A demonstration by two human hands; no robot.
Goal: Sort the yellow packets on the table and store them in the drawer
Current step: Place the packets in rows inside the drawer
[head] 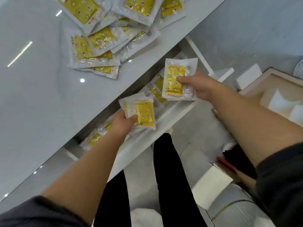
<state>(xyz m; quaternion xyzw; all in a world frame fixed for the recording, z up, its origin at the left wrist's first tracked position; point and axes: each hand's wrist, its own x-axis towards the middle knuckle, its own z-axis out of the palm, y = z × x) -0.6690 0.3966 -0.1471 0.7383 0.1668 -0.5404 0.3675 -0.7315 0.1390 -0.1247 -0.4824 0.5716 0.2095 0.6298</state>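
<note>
Both hands gripped packets over the open drawer (172, 110): the left hand (122, 123) pinched a small stack (139, 112), the right hand (200, 86) one packet (177, 81). Slick wrappers could have slid from the left stack and missed the narrow drawer, while the pile (105, 35) waited far left on the table (32, 95).

Pile of yellow packets (105, 35) on the table (32, 95) runs off the top edge, so no count possible. Drawer (164, 112) interior mostly hidden behind both hands & their packets; print on wrappers too blurred to read. Stuff at lower right is smeared, can't ID.
</note>
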